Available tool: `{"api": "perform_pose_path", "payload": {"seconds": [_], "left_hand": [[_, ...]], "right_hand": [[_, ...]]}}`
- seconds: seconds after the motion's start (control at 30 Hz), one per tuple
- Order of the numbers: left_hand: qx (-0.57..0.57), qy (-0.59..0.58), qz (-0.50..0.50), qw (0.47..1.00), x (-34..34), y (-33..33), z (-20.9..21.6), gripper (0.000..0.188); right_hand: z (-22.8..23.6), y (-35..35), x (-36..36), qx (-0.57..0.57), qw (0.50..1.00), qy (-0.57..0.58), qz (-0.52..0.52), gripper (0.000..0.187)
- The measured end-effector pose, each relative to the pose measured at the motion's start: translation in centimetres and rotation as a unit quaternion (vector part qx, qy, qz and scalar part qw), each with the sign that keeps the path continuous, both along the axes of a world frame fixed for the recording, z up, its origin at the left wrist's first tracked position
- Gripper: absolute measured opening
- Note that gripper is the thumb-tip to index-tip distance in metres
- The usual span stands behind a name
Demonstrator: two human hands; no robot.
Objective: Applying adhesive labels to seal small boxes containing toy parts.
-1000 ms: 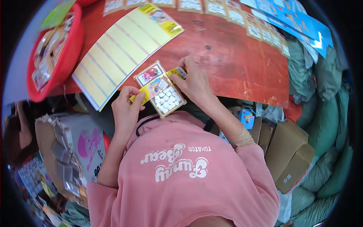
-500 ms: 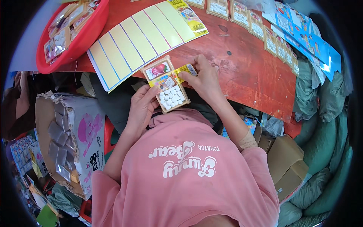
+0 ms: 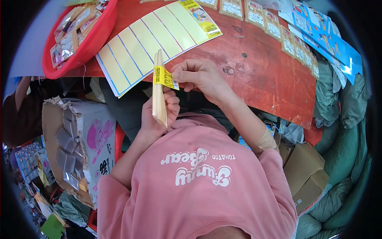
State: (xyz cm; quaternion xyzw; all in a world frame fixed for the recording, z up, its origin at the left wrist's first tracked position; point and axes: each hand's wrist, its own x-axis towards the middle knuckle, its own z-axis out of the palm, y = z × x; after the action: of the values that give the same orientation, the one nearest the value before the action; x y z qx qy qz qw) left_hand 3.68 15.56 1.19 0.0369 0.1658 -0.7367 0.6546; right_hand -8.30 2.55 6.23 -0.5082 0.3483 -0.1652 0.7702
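Observation:
My left hand (image 3: 159, 109) is closed round a shallow tan plastic tray (image 3: 158, 102), held on edge so that its narrow side faces up. A yellow printed sticker (image 3: 158, 75) runs across that side, and its loose end stands out to the right. My right hand (image 3: 195, 77) pinches this loose end between thumb and fingertips. The white pieces inside the tray are hidden at this angle. Just beyond my hands lies a sticker sheet (image 3: 143, 44), mostly bare pale yellow backing with coloured stripes and one printed sticker (image 3: 201, 18) at its right end.
A red basin (image 3: 75, 59) of packed trays stands at the table's left. Along the far right of the red table (image 3: 274, 91) runs a row of filled trays (image 3: 274, 30) beside blue printed cards (image 3: 326, 44). An open carton (image 3: 95, 139) with clear plastic pieces stands at my left.
The tray has turned from face up to on edge, hiding its contents. My left hand's fingers now wrap round it, and the sticker's loose end bends round its side in my right hand.

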Motion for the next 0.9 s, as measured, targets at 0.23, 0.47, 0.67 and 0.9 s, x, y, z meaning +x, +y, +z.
{"api": "perform_pose_path", "payload": {"seconds": [0.23,0.47,0.67,0.9], "left_hand": [[-0.012,0.091,-0.016,0.996,-0.7,-0.5,1.3,0.023],[-0.034,0.104,-0.032,0.993,-0.5,-0.2,1.0,0.021],[-0.045,0.071,-0.029,0.996,-0.8,-0.2,1.0,0.018],[-0.093,0.084,-0.039,0.991,-0.5,-0.9,0.8,0.016]], "right_hand": [[-0.9,0.1,1.6,-0.006,1.000,-0.024,0.019,0.015],[-1.1,0.9,2.3,-0.075,0.997,-0.025,0.011,0.012],[-1.3,1.7,2.7,-0.136,0.991,0.008,-0.008,0.012],[-1.7,0.1,2.4,-0.244,0.968,0.049,-0.028,0.028]]}}
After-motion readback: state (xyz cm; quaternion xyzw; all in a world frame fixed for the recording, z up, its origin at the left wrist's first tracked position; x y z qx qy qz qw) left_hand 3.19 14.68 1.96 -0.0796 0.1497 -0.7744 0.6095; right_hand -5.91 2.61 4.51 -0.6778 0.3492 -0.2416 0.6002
